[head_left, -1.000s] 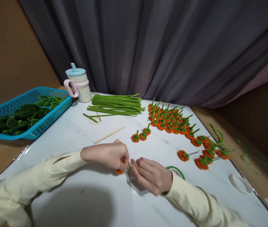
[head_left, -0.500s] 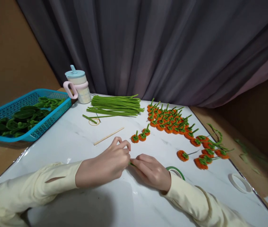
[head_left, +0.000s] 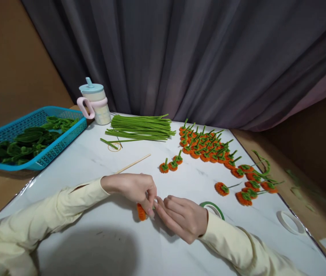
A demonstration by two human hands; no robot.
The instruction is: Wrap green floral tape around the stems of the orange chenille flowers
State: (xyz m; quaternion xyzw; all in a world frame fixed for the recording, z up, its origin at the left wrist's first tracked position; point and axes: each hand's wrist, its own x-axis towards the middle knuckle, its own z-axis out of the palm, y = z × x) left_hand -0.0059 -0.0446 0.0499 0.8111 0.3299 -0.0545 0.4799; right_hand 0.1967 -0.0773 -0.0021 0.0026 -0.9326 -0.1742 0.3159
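Observation:
My left hand (head_left: 140, 189) bends down with its fingers closed on a small orange pipe-cleaner fruit (head_left: 141, 212), whose orange side shows under the fingers. Facing it, my right hand (head_left: 180, 216) has thumb and forefinger pinched together, its tips almost against the left fingers. A small pale-green bit shows between the fingertips; what the right hand pinches is mostly covered. Beside my right wrist lies a roll of green tape (head_left: 219, 212). Beyond the hands stand finished-looking orange fruits with green stems (head_left: 173, 165).
A wooden stick (head_left: 134, 163) lies behind my left hand. Green pipe cleaners (head_left: 141, 126) are bundled farther back, near a lidded cup (head_left: 101, 109). A blue basket (head_left: 43, 159) holds green leaves at left. Many orange fruits (head_left: 205, 147) cluster at right, with a white ring (head_left: 290, 222) nearer.
My left hand has turned downward, and the orange fruit has come into view beneath it. My right hand has shifted slightly down, still pinched.

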